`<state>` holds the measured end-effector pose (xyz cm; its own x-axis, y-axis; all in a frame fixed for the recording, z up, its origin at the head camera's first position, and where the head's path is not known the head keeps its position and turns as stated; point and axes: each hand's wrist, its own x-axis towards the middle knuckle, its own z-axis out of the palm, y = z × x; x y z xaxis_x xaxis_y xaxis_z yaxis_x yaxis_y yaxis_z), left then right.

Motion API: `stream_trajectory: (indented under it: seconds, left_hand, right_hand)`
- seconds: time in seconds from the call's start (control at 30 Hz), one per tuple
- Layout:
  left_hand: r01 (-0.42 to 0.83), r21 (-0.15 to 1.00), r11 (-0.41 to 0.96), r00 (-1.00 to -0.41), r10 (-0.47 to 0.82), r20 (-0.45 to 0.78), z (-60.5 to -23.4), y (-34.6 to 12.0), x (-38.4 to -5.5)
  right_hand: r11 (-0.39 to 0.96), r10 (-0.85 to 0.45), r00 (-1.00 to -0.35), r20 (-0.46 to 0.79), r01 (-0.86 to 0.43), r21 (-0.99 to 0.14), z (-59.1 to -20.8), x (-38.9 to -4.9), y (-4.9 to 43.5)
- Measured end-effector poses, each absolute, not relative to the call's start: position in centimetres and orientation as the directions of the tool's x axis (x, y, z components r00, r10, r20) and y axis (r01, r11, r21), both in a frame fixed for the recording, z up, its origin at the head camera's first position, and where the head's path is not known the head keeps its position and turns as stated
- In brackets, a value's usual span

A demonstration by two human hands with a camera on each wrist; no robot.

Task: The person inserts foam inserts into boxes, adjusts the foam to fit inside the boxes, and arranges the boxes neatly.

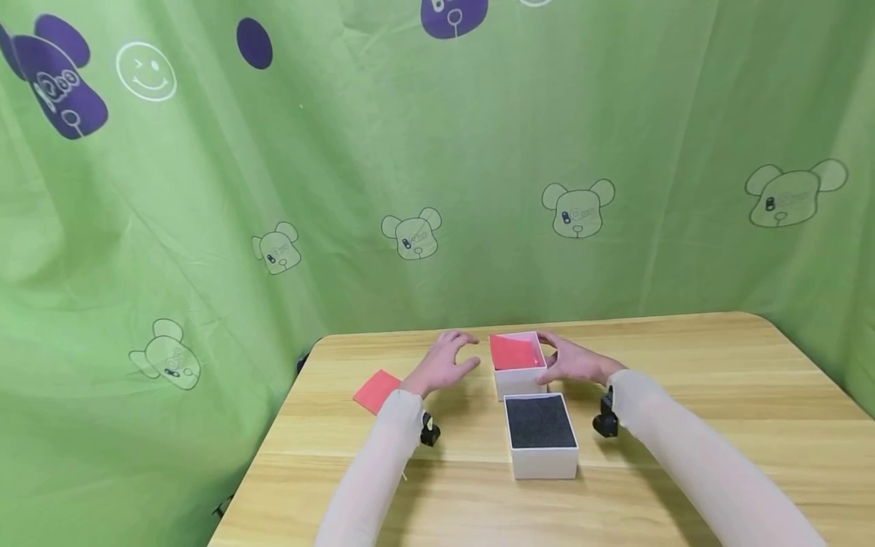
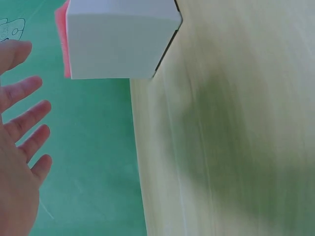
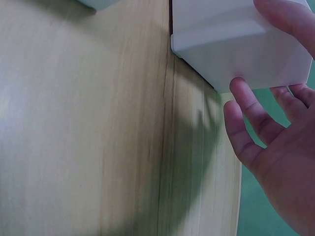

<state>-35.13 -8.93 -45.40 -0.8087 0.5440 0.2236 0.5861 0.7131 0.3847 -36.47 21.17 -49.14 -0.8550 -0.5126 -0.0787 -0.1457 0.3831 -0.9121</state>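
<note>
A white open-topped box (image 1: 519,381) stands toward the back of the table, with a red sheet (image 1: 514,352) in it, perhaps cloth or paper. My right hand (image 1: 576,362) holds this box at its right side, the thumb at the near corner and fingers round toward the far side. In the right wrist view, fingertips touch the box's white wall (image 3: 236,54). Left of the box, my left hand (image 1: 444,363) hovers apart from it, fingers spread and holding nothing. From the left wrist view, the red sheet's edge (image 2: 63,39) sticks out past the rim.
A second white box (image 1: 544,463) with a dark grey or black sheet (image 1: 541,422) inside sits nearer on the wooden table (image 1: 718,395). Another red sheet (image 1: 376,390) lies flat at the left, partly behind my left forearm. A green curtain (image 1: 478,281) hangs behind the table.
</note>
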Motion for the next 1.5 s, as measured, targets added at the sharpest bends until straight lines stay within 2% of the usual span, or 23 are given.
stream_trajectory:
  seconds: [0.43, 0.87, 1.27, 1.5]
  left_hand:
    - [0.604, 0.363, 0.71, -0.796, 0.564, 0.222, -44.3, -7.6, -35.7]
    - [0.599, 0.366, 0.712, -0.799, 0.566, 0.205, -45.3, -6.9, -36.0]
    - [0.493, 0.421, 0.761, -0.865, 0.482, 0.141, -46.9, -10.4, -37.0]
    - [0.403, 0.438, 0.804, -0.905, 0.42, 0.061, -47.4, -13.3, -36.7]
  right_hand:
    - [0.384, -0.516, -0.853, -0.076, -0.152, -0.911, -49.1, -36.5, 21.1]
    - [0.372, -0.517, -0.852, -0.082, -0.138, -0.918, -49.0, -36.4, 20.9]
    - [0.383, -0.516, -0.853, -0.077, -0.149, -0.912, -49.1, -36.6, 21.1]
    - [0.392, -0.516, -0.852, -0.088, -0.144, -0.908, -49.0, -36.7, 21.2]
